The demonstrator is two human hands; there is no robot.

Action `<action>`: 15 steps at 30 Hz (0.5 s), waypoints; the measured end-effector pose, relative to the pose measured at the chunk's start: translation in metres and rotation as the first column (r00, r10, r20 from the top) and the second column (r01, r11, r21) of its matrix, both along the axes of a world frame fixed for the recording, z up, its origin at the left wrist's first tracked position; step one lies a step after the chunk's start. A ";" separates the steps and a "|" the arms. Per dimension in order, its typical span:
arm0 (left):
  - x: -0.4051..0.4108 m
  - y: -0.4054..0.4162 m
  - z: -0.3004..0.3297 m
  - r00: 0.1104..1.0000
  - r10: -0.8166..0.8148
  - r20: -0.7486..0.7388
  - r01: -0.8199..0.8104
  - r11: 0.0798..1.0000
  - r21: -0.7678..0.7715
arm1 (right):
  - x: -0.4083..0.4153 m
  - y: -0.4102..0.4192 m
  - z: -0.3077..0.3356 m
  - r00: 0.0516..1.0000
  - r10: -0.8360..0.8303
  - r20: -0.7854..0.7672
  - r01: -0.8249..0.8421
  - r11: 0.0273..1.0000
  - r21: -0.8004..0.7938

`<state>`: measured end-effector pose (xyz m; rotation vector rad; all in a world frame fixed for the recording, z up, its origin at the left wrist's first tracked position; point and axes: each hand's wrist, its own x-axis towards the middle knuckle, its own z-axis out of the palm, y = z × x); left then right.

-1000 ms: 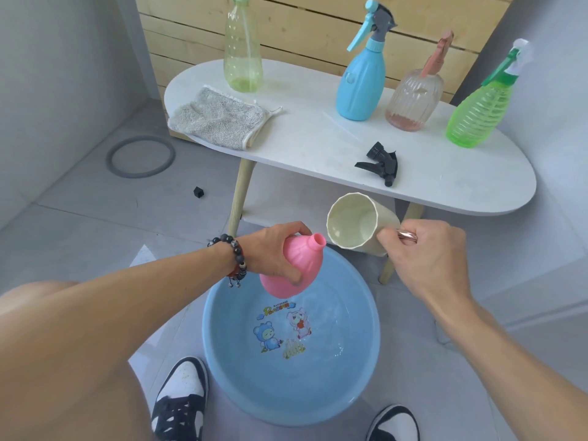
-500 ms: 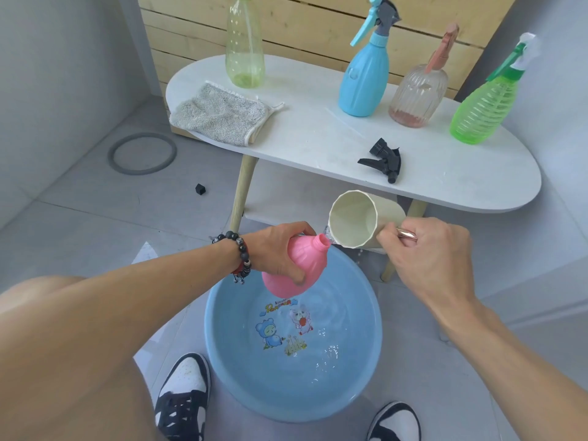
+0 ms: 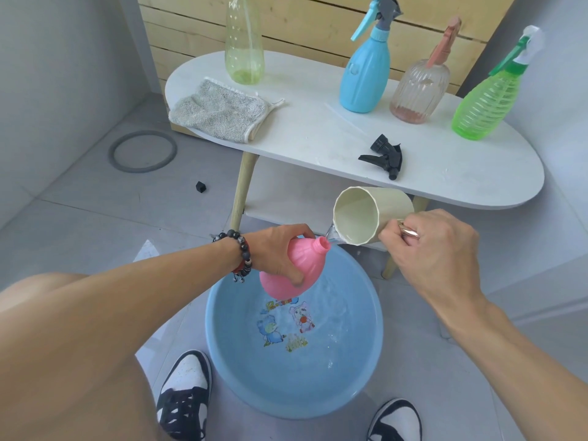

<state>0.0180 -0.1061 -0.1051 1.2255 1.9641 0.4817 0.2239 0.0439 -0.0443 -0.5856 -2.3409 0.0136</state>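
My left hand [image 3: 280, 249] grips a pink bottle [image 3: 296, 272] without a cap, tilted with its open neck pointing up and right, above a blue basin [image 3: 222, 351] of water on the floor. My right hand [image 3: 436, 253] holds a cream cup [image 3: 369, 214] by its metal handle, tipped toward the bottle. Water runs from the cup's lip onto the bottle's neck. A black spray head [image 3: 383, 157] lies loose on the white table [image 3: 461, 173].
On the table stand a pale green bottle [image 3: 244, 43], a blue spray bottle [image 3: 366, 71], a clear pink spray bottle [image 3: 420, 90] and a green spray bottle [image 3: 490, 100]; a grey cloth [image 3: 219, 111] lies at its left end. My shoes [image 3: 184, 396] flank the basin.
The cup has tipped further and closed in on the bottle's neck, and water now pours from it. Ripples spread in the basin.
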 end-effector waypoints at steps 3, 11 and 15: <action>0.001 0.000 0.000 1.000 -0.011 -0.018 0.011 1.000 -0.019 | 0.000 0.000 -0.001 0.999 0.019 -0.030 -0.017 0.999 0.047; 0.002 0.001 0.001 0.999 -0.024 -0.026 0.023 0.999 -0.034 | 0.001 0.005 -0.002 0.998 0.049 -0.046 -0.044 0.994 0.104; 0.003 0.000 0.001 0.999 -0.033 -0.032 0.032 0.999 -0.040 | 0.001 0.007 -0.004 0.995 0.084 -0.051 -0.076 0.987 0.141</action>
